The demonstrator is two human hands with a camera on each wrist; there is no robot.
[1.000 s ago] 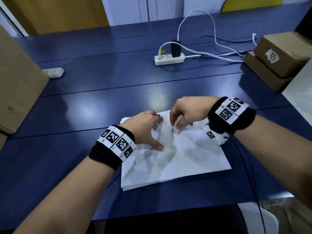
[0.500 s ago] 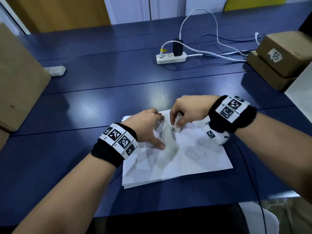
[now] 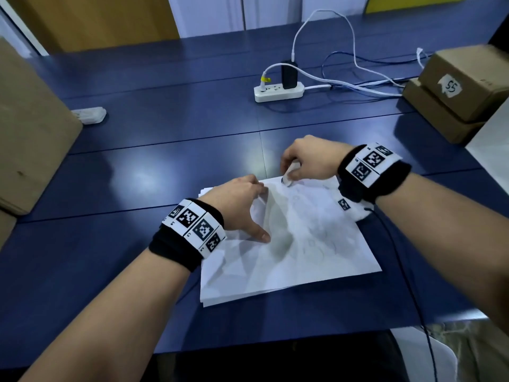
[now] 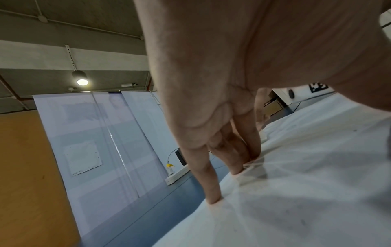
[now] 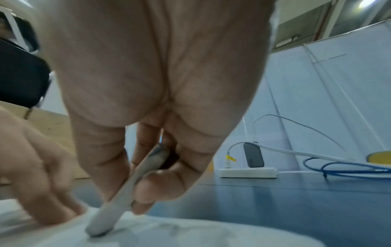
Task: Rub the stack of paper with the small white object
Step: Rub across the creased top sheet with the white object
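Observation:
A stack of white paper (image 3: 303, 252) lies on the blue table (image 3: 165, 166), creased and marked with faint pencil lines. My right hand (image 3: 305, 161) pinches the small white object (image 3: 287, 179), a slim eraser-like piece, between thumb and fingers. Its lower tip (image 5: 101, 225) presses on the paper (image 5: 190, 234) near the far edge. My left hand (image 3: 242, 205) rests on the stack's left part, straight fingers (image 4: 213, 192) and thumb pressing the paper (image 4: 296, 192) down.
A white power strip (image 3: 278, 92) with a black charger and white and blue cables sits farther back. Cardboard boxes (image 3: 462, 86) stand at the right, a large cardboard sheet (image 3: 30, 133) at the left with a small white item (image 3: 89, 114) beside it.
My right hand has slid the white object away from me, toward the far edge of the paper. The left hand has stayed pressing on the stack.

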